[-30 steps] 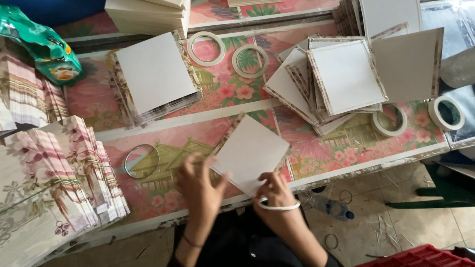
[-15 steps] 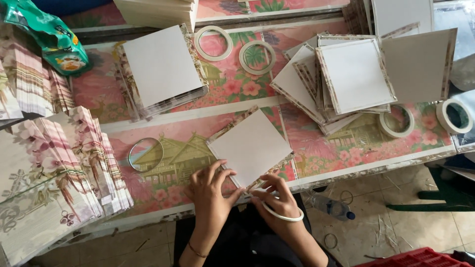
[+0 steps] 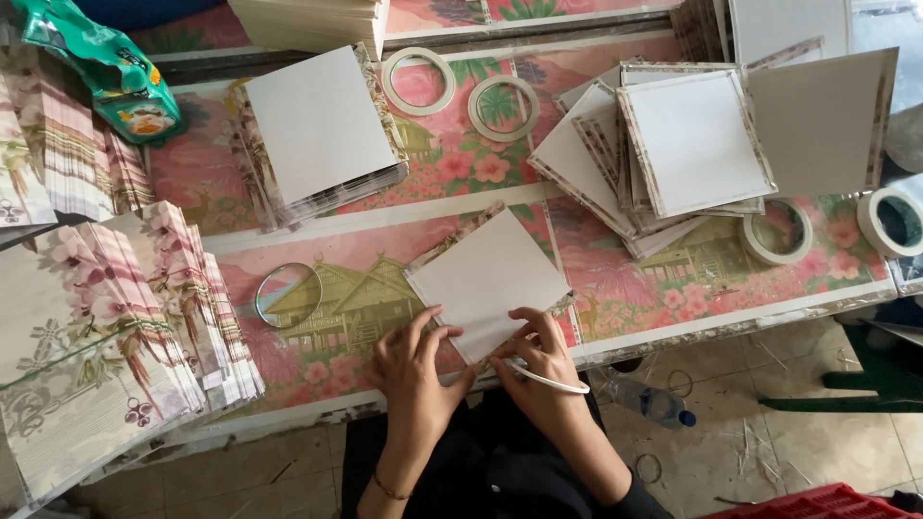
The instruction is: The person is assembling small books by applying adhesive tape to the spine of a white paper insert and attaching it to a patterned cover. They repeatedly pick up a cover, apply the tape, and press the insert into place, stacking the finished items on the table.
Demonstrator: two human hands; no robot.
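A white square board (image 3: 486, 279) lies turned like a diamond on the flowered table cover (image 3: 336, 298), with patterned paper showing at its upper-left and right edges. My left hand (image 3: 413, 363) presses its fingertips on the board's lower-left edge. My right hand (image 3: 538, 360) pinches the lower corner of the board. A thin white tape ring (image 3: 553, 383) hangs around my right wrist.
A stack of paper-wrapped white squares (image 3: 317, 130) lies at the back left and a heap of them (image 3: 687, 139) at the back right. Tape rolls (image 3: 419, 81) (image 3: 504, 108) (image 3: 777, 234) (image 3: 894, 221), a clear ring (image 3: 287, 294), fanned flowered sheets (image 3: 115, 317) and a green bag (image 3: 106, 67) lie around.
Both hands have shifted along the board's lower corner and the board has turned slightly. The view has drifted a little downward.
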